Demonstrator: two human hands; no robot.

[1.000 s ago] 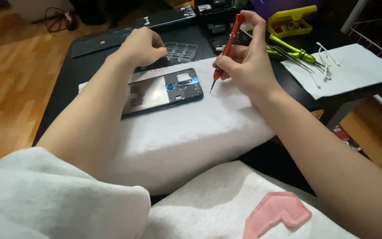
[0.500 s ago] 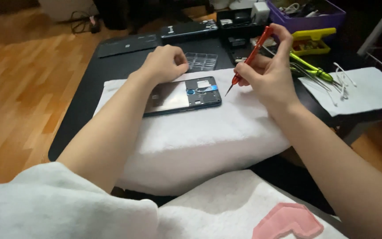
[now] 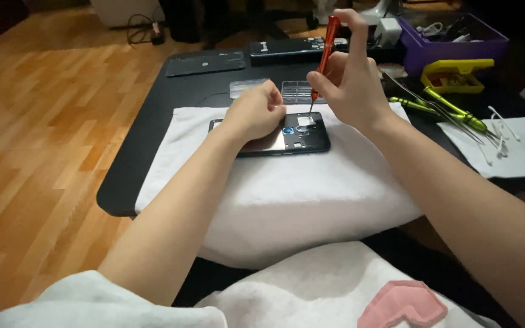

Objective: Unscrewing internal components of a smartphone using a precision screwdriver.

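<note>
On the white towel (image 3: 311, 182) over the black table (image 3: 153, 127), an opened phone (image 3: 302, 135) lies flat w/ its back cover off. Right hand (image 3: 350, 85) has its grip closed round a red screwdriver (image 3: 326, 51), held near upright, tip down on the phone's top end beside the camera ring. A sec ago the driver was tilted and its tip hung off the phone's right edge, just above the towel; now it stands steeper and sits on the board, so a screw there is prob. being worked, though the screw itself is too small to see. Left hand (image 3: 253, 112) is curled, fingers bent down on the phone just left of the driver tip, pinning it; grip holds nothing that I can make out. It was further up, off the phone, a sec ago.

Beyond the right grip: a clear parts tray (image 3: 296, 91), another dark phone (image 3: 287, 47). To its right: green-handled tools (image 3: 451, 109), cotton swabs (image 3: 499, 130) on a white sheet, a yellow case (image 3: 457, 73), a purple bin (image 3: 457, 39).
</note>
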